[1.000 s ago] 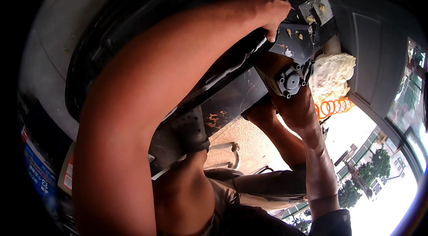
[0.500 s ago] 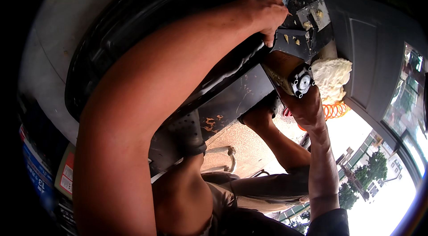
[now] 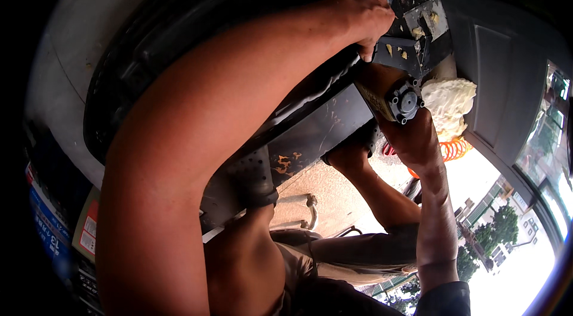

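Up at one o'clock, your left hand point(image 3: 364, 11) is clenched on the dark metal bracket point(image 3: 412, 38) under the vehicle. Just below it, at two o'clock, your right hand point(image 3: 412, 134) grasps a black pneumatic tool point(image 3: 404, 101), close beside a white rag point(image 3: 450, 98) and orange coiled hose point(image 3: 450, 150).
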A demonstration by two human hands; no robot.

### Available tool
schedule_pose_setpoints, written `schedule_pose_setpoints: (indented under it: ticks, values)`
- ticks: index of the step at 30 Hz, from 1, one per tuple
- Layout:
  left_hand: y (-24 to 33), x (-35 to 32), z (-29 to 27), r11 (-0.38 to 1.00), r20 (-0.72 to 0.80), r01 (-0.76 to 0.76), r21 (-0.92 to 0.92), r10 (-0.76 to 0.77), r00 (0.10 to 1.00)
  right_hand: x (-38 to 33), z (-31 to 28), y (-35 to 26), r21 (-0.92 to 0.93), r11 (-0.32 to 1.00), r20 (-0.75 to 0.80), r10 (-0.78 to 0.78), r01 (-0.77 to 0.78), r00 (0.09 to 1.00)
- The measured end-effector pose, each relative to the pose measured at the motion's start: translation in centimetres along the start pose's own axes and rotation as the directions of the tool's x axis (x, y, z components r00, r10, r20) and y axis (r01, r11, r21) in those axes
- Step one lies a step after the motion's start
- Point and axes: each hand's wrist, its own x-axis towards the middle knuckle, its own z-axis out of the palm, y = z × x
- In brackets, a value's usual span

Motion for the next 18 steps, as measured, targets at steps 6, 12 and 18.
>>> schedule_pose_setpoints:
  ticks: [6,12,18]
  values:
    - [-0.4,-1.1,-0.2,0.999,-0.026,0.017,0.04,-0.016,1.0,-0.1,-0.2,1.1,0.183,0.981,-0.059,-0.053,0.063,0.997]
    - [-0.3,0.1,-0.3,0.999,-0.018,-0.004,-0.031,0.004,1.0,0.4,-2.1,1.7,0.132,0.978,-0.103,-0.148,0.161,0.984]
    - [-0.9,-1.8,-1.4,0.999,0.036,0.037,-0.019,-0.036,0.999,1.4,-2.1,2.5,-0.02,0.957,-0.046,-0.289,0.289,0.956]
